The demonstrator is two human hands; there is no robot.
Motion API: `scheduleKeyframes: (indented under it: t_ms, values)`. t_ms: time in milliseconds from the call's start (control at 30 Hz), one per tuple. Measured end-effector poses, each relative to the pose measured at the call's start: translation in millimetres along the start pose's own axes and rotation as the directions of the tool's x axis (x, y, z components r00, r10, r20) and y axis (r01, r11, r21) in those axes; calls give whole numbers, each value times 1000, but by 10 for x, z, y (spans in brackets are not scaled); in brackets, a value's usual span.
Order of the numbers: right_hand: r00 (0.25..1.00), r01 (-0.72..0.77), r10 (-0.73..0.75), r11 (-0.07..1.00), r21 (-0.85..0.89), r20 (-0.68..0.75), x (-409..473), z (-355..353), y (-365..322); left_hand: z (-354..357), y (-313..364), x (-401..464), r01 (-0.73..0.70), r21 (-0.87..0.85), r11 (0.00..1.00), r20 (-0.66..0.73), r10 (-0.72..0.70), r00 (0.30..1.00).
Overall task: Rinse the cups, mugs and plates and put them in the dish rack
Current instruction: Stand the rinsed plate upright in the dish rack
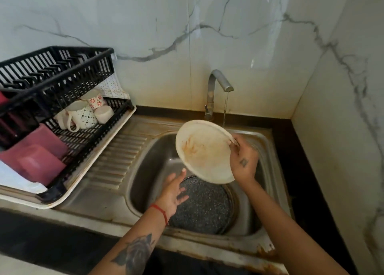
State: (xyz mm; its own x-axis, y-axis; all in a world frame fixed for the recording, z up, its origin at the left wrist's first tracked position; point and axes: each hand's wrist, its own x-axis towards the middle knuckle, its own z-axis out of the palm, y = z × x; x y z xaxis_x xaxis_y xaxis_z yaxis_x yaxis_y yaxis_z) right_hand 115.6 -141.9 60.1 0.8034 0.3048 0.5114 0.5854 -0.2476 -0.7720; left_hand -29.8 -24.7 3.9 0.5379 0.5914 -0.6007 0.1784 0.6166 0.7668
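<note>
Centre frame, my right hand grips a smeared plate by its rim, tilted beside the tap stream so water can sheet off. My left hand hovers released below. Mugs drain in the rack, upper left.

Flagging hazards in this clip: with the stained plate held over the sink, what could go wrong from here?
1. Only the right hand grips the stained cream round plate by its rim; wet, it could slip onto the dark speckled pan below.
2. The tap's water stream falls behind the tilted plate, so it may splash or miss the stains.
</note>
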Motion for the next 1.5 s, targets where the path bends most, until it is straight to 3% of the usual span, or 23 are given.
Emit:
scheduleKeyframes:
  t_ms: [67, 133, 167, 233, 333, 400, 433, 467, 500, 567, 700, 833, 1000, 1033, 1167, 1233, 1367, 1500]
  values:
    - [946, -321, 323, 939, 123, 4, 3, 84, 56, 15, -12, -44, 13, -51, 999, 25, -12, 1000]
    - [780, -611, 622, 733, 299, 69, -6, 161, 60, 74, 33, -86, -5, -138, 990, 73, 15, 997]
    - [702, -687, 706, 640, 344, 88, -2, 188, 74, 108, 81, -101, -44, -190, 981, 74, 59, 996]
    - [623, -745, 776, 548, 381, 100, 29, 218, 85, 158, 198, -68, -118, -296, 948, 29, 133, 991]
    - [646, -743, 754, 584, 327, 119, 75, 226, 60, 239, 432, -12, -133, -370, 920, 3, 144, 990]
    - [772, -632, 622, 772, 62, 129, 116, 198, 74, 317, 579, 7, -136, -389, 911, 40, 164, 986]
    - [853, -471, 495, 866, -168, 164, 142, 172, 98, 361, 635, 10, -141, -394, 908, 59, 178, 982]
    - [918, -231, 332, 892, -390, 218, 183, 136, 130, 415, 682, 22, -142, -398, 906, 71, 185, 980]
    - [940, 22, 166, 843, -537, 299, 240, 100, 159, 471, 716, 36, -140, -406, 903, 77, 187, 979]
    - [874, 339, 14, 697, -632, 485, 392, 51, 162, 570, 762, 80, -127, -410, 903, 92, 180, 979]
    - [737, 520, -13, 650, -554, 676, 514, 163, -11, 771, 860, 188, -59, -445, 894, 140, 134, 981]
    - [553, 780, -147, 436, -449, 820, 392, 378, -159, 913, 958, 309, 13, -432, 902, 167, 66, 984]
    - [342, 902, -253, 358, -241, 905, 505, -35, 95, 919, 1013, 361, 7, -430, 903, 251, 112, 962]
    - [338, 911, -260, 333, -245, 905, 586, -181, 171, 909, 1027, 368, -10, -428, 904, 253, 131, 959]
    - [562, 777, -134, 424, -465, 816, 687, -468, 236, 888, 1098, 431, -40, -447, 894, 234, 160, 959]
    - [644, 724, -179, 455, -518, 744, 505, -234, 110, 976, 1059, 379, 16, -469, 883, 250, 115, 961]
    - [606, 748, -271, 515, -419, 748, 165, 242, -113, 1090, 944, 275, 103, -447, 888, 224, 0, 975]
    - [503, 812, -315, 492, -314, 805, 303, -206, 120, 880, 1016, 359, 100, -400, 911, 271, 14, 963]
